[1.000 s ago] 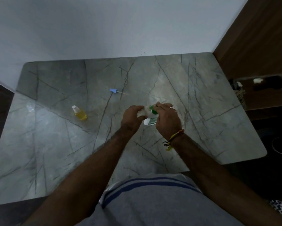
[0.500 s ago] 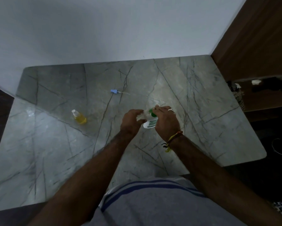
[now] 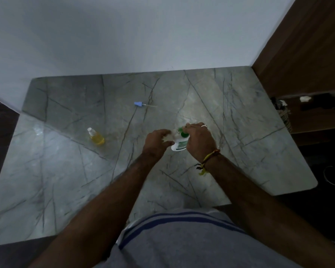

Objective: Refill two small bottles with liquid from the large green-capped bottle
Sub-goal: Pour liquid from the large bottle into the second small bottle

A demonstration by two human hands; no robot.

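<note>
My right hand grips the large white bottle near its green cap, tilted toward my left hand. My left hand is closed around a small pale, clear bottle, held right against the green cap. That bottle is blurred and mostly hidden by my fingers. A second small bottle with yellow liquid and a white neck stands uncapped to the left on the marble table. A blue dropper cap with a thin clear tube lies behind the hands.
The white wall runs along the table's far edge. A brown wooden panel and a dark shelf with small items stand at the right. The table's near edge meets my grey striped shirt.
Both hands stay together over the same spot on the table. My left hand shows slight motion blur against the large bottle's cap. The yellow bottle and dropper cap have not moved.
</note>
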